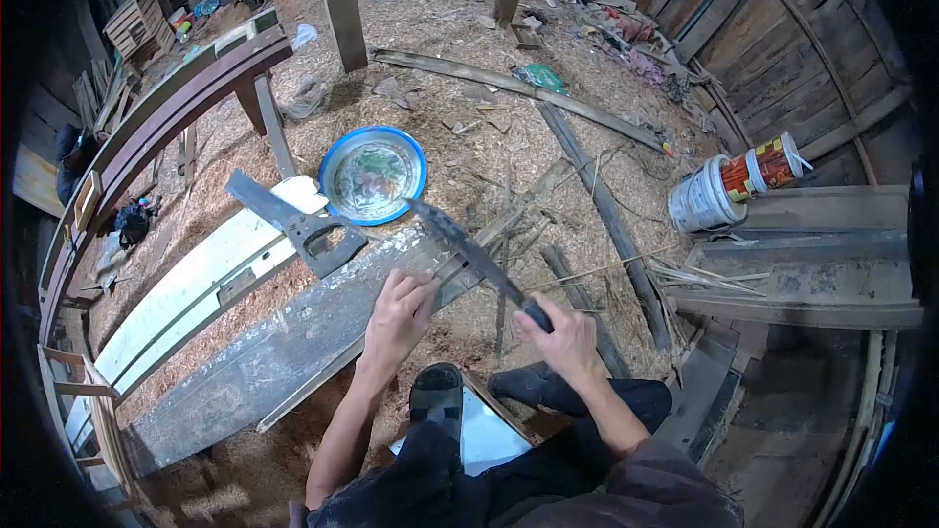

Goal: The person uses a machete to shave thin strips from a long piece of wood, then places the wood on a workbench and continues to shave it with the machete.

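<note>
My right hand (565, 335) is closed around the black handle of a machete (468, 246). Its long dark blade slants up and left over the boards, with the tip near the rim of a blue-edged metal basin (411, 150). Curled fingers show on my left hand (399, 308), over the edge of a worn grey plank (264, 372); what they hold, if anything, is hidden. A short grey piece of wood (458, 284) lies just right of those fingers, under the blade. Left of the basin, a handsaw (303, 225) rests across a white-painted board (186, 288) and the grey plank.
Wood shavings (450, 117) cover the floor. Loose beams (606, 215) and thin sticks lie ahead and right. Stacked buckets (704, 198) stand beside a wooden trough (802, 274). A curved wooden frame (166, 117) spans the left; a post (340, 10) rises behind the basin.
</note>
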The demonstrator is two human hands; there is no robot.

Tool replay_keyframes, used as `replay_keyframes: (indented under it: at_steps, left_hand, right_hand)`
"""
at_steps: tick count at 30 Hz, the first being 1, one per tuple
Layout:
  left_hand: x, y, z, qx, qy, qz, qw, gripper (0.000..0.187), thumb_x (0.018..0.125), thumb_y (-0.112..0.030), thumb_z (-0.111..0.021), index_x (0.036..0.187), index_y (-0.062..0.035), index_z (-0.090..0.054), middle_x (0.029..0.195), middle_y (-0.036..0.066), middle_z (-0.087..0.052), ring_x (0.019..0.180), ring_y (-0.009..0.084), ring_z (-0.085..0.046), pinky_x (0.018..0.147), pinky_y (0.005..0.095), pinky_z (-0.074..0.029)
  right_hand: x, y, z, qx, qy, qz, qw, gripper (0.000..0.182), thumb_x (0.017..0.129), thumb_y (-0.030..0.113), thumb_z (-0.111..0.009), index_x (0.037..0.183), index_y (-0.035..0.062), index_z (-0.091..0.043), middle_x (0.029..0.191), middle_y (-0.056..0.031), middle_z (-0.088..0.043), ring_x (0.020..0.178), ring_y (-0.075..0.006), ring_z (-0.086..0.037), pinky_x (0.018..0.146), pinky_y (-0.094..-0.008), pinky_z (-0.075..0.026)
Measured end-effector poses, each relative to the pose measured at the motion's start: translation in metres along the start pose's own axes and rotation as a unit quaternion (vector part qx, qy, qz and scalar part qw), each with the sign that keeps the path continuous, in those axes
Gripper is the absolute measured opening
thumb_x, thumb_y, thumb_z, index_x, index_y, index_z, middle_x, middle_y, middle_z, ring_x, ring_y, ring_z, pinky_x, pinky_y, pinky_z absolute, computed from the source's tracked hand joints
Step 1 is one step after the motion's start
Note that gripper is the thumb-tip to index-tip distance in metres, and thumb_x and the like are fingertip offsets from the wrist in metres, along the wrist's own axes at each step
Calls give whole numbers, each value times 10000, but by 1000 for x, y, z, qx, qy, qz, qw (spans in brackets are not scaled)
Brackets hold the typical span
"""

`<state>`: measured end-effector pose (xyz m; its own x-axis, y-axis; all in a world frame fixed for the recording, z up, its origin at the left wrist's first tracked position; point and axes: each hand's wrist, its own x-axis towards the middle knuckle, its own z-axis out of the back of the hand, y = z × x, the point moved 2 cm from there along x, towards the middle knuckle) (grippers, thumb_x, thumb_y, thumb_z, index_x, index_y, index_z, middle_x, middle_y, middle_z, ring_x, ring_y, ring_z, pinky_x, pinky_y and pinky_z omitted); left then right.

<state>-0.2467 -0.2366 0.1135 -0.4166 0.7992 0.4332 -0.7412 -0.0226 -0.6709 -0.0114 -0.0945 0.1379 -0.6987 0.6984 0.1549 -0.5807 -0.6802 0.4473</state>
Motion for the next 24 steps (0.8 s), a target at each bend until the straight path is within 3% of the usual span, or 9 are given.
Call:
replay_keyframes:
  at_steps: [4, 8, 12, 14, 16, 18, 20, 22, 24]
  left_hand:
    - [0, 1, -2, 7, 19, 30, 999, 263, 818, 50, -802, 1074, -14, -798, 1132, 125, -765, 1051, 307, -683, 915, 402, -578]
    - [0, 0, -3, 6, -4, 5, 1000, 267, 799, 66, -784, 1059, 7, -771, 1124, 132, -755, 1007, 324, -668, 876, 400, -577]
    - [0, 2, -2, 5, 3, 6, 1000, 241, 810, 62, -784, 1045, 7, -770, 1124, 136, -755, 1007, 323, -667, 877, 400, -576]
    - [1, 3, -3, -1, 1, 7, 1000, 231, 815, 62, -782, 1039, 7, -769, 1121, 138, -754, 1009, 322, -667, 877, 402, -576]
    - [0, 2, -3, 3, 3, 21, 1000, 301, 793, 65, -805, 1077, -35, -793, 1122, 112, -766, 1027, 311, -671, 894, 403, -575]
    - [3, -4, -2, 2, 2, 15, 1000, 268, 805, 65, -796, 1061, -13, -783, 1119, 126, -761, 1023, 317, -668, 884, 406, -576]
    - [3, -4, 0, 5, 2, 15, 1000, 236, 816, 64, -787, 1045, 8, -772, 1116, 139, -755, 1020, 322, -664, 873, 410, -577]
    - [2, -3, 0, 6, -1, 10, 1000, 254, 814, 62, -791, 1060, 3, -773, 1111, 134, -753, 1020, 324, -663, 868, 412, -580]
    - [-1, -2, -1, 3, -4, 5, 1000, 259, 814, 62, -790, 1065, 2, -773, 1107, 132, -752, 1019, 323, -662, 868, 412, -580]
  right_hand:
    - [10, 6, -2, 8, 48, -61, 997, 464, 979, 515, -719, 1174, 96, -761, 739, -164, -742, 614, -361, -733, 556, -446, -550]
    - [-6, 7, -17, 43, -34, -21, 998, 457, 999, 526, -691, 1170, 106, -749, 674, -140, -706, 564, -323, -712, 534, -431, -543]
    - [12, -20, -2, -60, 29, -21, 998, 543, 1022, 571, -644, 1187, 63, -744, 665, -96, -722, 531, -234, -706, 454, -397, -506]
    - [16, -41, -8, -41, -41, -80, 995, 550, 1026, 581, -634, 1187, 66, -744, 604, -43, -679, 514, -178, -688, 418, -357, -477]
    - [8, -19, -1, -11, -5, -97, 995, 530, 1026, 574, -637, 1178, 79, -748, 560, -60, -639, 505, -222, -682, 448, -388, -499]
    - [-5, -5, -2, -9, 3, 43, 999, 528, 1020, 565, -649, 1161, 65, -743, 573, -109, -640, 524, -277, -691, 500, -432, -525]
    - [6, -4, 3, -10, 70, 5, 997, 537, 1010, 555, -664, 1166, 46, -738, 646, -173, -682, 566, -330, -709, 559, -467, -541]
    - [22, -19, -6, 23, -12, -121, 992, 530, 1009, 550, -668, 1173, 52, -743, 641, -147, -676, 540, -293, -696, 519, -439, -533]
    - [26, -24, -14, 1, -55, -112, 992, 545, 1021, 565, -645, 1200, 57, -729, 634, -120, -675, 514, -268, -685, 476, -420, -529]
